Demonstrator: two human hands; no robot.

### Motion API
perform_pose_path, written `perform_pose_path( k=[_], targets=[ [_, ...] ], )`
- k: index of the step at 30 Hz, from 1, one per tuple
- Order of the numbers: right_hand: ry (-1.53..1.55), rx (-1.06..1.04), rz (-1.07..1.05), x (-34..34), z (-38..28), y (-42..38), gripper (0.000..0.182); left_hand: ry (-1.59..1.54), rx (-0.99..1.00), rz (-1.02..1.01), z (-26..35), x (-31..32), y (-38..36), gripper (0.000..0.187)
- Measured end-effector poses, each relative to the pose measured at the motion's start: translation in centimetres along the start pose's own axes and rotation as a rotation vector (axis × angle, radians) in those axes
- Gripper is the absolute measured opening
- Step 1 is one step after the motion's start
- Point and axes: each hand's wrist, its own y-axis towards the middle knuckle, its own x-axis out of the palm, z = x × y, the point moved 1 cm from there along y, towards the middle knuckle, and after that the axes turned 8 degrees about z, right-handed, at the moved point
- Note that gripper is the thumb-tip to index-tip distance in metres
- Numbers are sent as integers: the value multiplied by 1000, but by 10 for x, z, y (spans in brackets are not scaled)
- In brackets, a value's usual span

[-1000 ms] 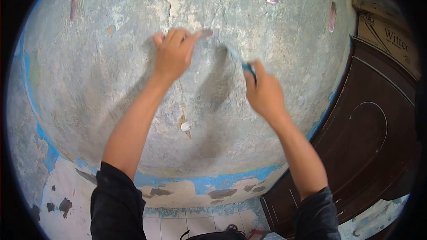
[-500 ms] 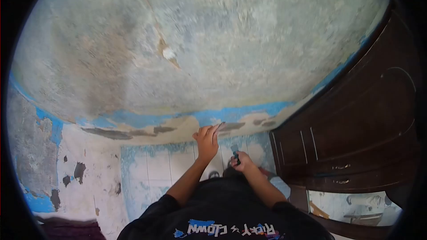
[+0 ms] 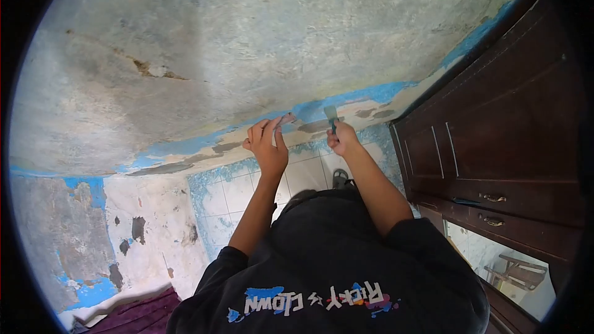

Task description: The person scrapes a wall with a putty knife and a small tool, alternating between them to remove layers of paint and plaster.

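Note:
My right hand is closed around the dark handle of a putty knife, its flat blade pointing up and overlapping the blue paint band low on the wall. Left of it, my left hand pinches a thin, pinkish flat piece between thumb and fingers, close to the wall; what this piece is, I cannot tell. Around both hands the wall is bare grey above, with patchy blue, cream and dark scraped spots below.
A dark wooden cabinet with drawers and handles stands at the right. White floor tiles are smeared with bluish dust. At the left is a peeling side wall, with purple cloth at its foot. A mirror reflects a wooden stool.
My right hand has raised the putty knife from near my body up to the wall. My left hand stays near the wall with its flat piece. The view has tilted and shifted.

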Motion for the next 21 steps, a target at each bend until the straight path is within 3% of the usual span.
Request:
perform_pose_path(
  k=[2,8,21],
  targets=[
    [-7,-22,-62,14,-15,2,15,41,-20,-19,0,0,-2,33],
    [-68,32,23,15,-40,34,12,143,-107,-1,-4,4,-16,32],
    [-130,-13,1,29,-52,-13,14,161,-105,35,-1,28,3,30]
  ],
)
